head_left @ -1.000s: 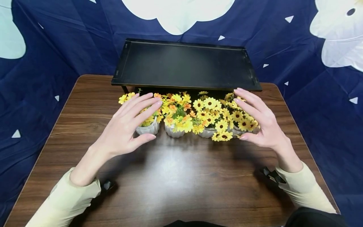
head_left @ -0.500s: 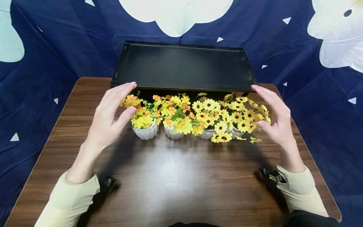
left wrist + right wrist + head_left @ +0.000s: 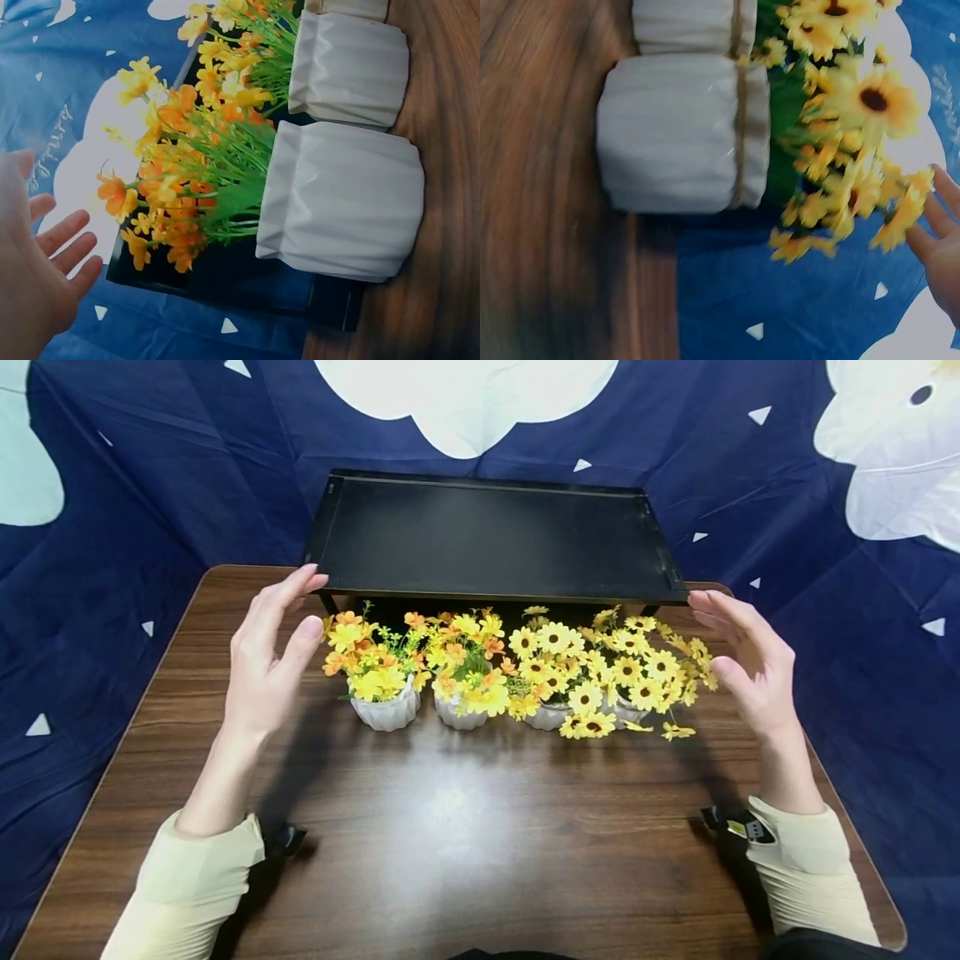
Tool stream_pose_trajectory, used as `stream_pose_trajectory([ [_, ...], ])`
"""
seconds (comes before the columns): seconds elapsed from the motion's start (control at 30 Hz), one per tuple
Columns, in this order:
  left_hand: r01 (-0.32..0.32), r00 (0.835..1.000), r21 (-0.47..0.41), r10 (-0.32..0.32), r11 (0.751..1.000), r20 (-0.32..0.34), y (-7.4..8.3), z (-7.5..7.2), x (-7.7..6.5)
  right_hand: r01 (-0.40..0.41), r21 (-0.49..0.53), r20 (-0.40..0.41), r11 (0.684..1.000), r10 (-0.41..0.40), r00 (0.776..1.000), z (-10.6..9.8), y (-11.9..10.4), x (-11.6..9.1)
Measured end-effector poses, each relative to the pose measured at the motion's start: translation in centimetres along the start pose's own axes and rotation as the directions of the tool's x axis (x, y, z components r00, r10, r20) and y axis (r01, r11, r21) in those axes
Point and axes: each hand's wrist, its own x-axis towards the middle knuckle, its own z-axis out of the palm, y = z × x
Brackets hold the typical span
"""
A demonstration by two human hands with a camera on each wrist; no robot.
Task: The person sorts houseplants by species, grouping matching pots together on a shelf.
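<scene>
Several potted flowers stand in a row in the head view. Orange-and-yellow blossoms fill the leftmost white pot (image 3: pixel 387 706) and its neighbour (image 3: pixel 461 710); daisy-like yellow flowers (image 3: pixel 630 668) with dark centres fill the right ones. My left hand (image 3: pixel 262 664) hovers left of the row, its fingertips overlapping the black stand's (image 3: pixel 487 535) front left corner. By the front right corner, my right hand (image 3: pixel 761 672) has its thumb close to the outermost daisies. Both hands hold nothing, fingers loosely extended. In the right wrist view, fingertips (image 3: pixel 922 236) overlap the yellow petals.
The low black stand sits at the back of the brown wooden table (image 3: pixel 465 860), right behind the pots. A dark blue cloth (image 3: pixel 187 460) with white shapes hangs behind and along both sides. A black wrist device (image 3: pixel 738 825) shows at the right sleeve.
Both hands have moved apart, from over the flowers out to the two ends of the row. The pots and stand have kept their places.
</scene>
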Motion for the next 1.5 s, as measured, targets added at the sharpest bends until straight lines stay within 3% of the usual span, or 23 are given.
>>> stream_pose_trajectory([
  [0.2, 0.076, 0.993, -0.041, -0.079, 0.996, -0.092, -0.6, -0.3, 0.0, -0.057, 0.065, -0.030, 0.996, 0.059, 0.998, -2.1, 1.7, -0.7],
  [0.33, 0.131, 0.985, -0.068, -0.138, 0.989, -0.107, -1.0, -0.6, 0.1, -0.099, 0.080, -0.027, 0.992, 0.102, 0.994, -3.5, 2.8, -1.4],
  [0.5, 0.192, 0.974, -0.098, -0.202, 0.977, -0.106, -1.5, -0.9, 0.1, -0.181, 0.012, -0.010, 0.983, 0.181, 0.983, -5.0, 3.5, -2.3],
  [0.73, 0.301, 0.937, -0.175, -0.325, 0.937, -0.131, -2.0, -1.2, 0.0, -0.279, -0.043, 0.024, 0.959, 0.280, 0.960, -6.4, 4.5, -3.6],
  [0.93, 0.367, 0.910, -0.196, -0.395, 0.909, -0.128, -2.6, -0.9, 0.1, -0.376, -0.076, 0.046, 0.923, 0.380, 0.924, -7.7, 5.4, -4.4],
  [1.03, 0.412, 0.885, -0.280, -0.454, 0.867, -0.104, -2.8, -0.7, 0.4, -0.421, -0.135, 0.069, 0.897, 0.432, 0.899, -8.2, 5.6, -4.6],
  [1.17, 0.478, 0.841, -0.396, -0.538, 0.784, -0.051, -3.1, -0.6, 0.8, -0.440, -0.194, 0.143, 0.876, 0.470, 0.871, -8.6, 6.0, -4.9],
  [1.3, 0.524, 0.810, -0.445, -0.586, 0.726, -0.002, -3.4, -0.4, 1.0, -0.444, -0.241, 0.220, 0.863, 0.494, 0.841, -8.7, 6.2, -5.2],
  [1.5, 0.522, 0.799, -0.583, -0.595, 0.623, 0.080, -4.1, -0.3, 0.7, -0.479, -0.357, 0.229, 0.802, 0.572, 0.788, -8.4, 6.1, -5.9],
])
